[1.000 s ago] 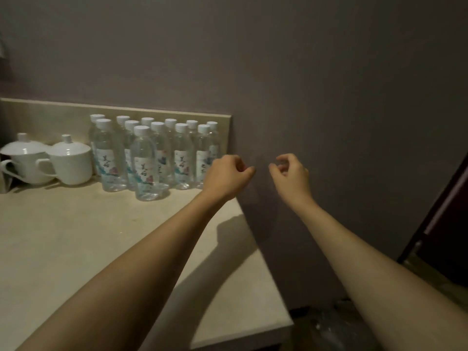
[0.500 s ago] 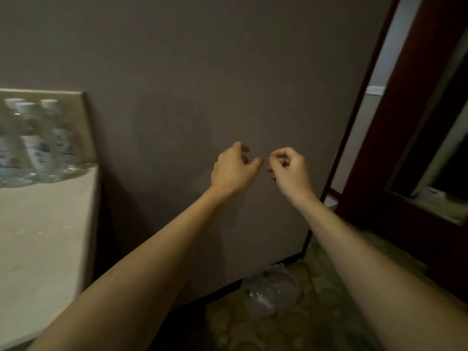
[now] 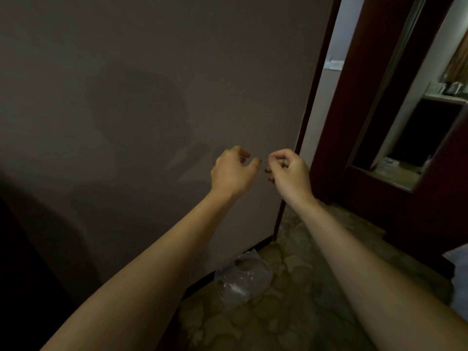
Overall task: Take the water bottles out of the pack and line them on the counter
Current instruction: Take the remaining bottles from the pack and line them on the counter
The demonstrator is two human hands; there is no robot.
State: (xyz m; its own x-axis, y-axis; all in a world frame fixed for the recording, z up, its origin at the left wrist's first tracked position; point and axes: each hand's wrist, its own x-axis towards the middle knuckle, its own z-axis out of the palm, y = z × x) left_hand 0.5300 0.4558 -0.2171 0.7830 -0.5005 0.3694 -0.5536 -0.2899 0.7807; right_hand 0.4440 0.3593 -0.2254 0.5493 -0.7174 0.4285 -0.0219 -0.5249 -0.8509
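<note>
The crumpled clear plastic wrap lies on the floor at the foot of the wall, right against the dark baseboard, between the two forearms as seen from above. Whether it is the emptied pack or holds a bottle cannot be made out: the film is wrinkled and glinting, and the light is dim (a rounded dark shape shows through near its top). Its long axis runs roughly from the baseboard out toward the viewer, tilted a little to the left.

Both hands hang in the air well above it, in front of the wall. The left hand has its fingers loosely curled and its thumb apart, holding nothing. The right hand has its fingers curled in, thumb and forefinger drawn close; whether they pinch anything small I cannot tell. The two hands are near each other, not touching.

The floor is carpet with a mottled green-brown pattern. The wall is plain grey-brown and carries shadows. To the right stands a dark red door frame, with a mirror or opening beyond it. The lower left corner is black, nothing readable there.
</note>
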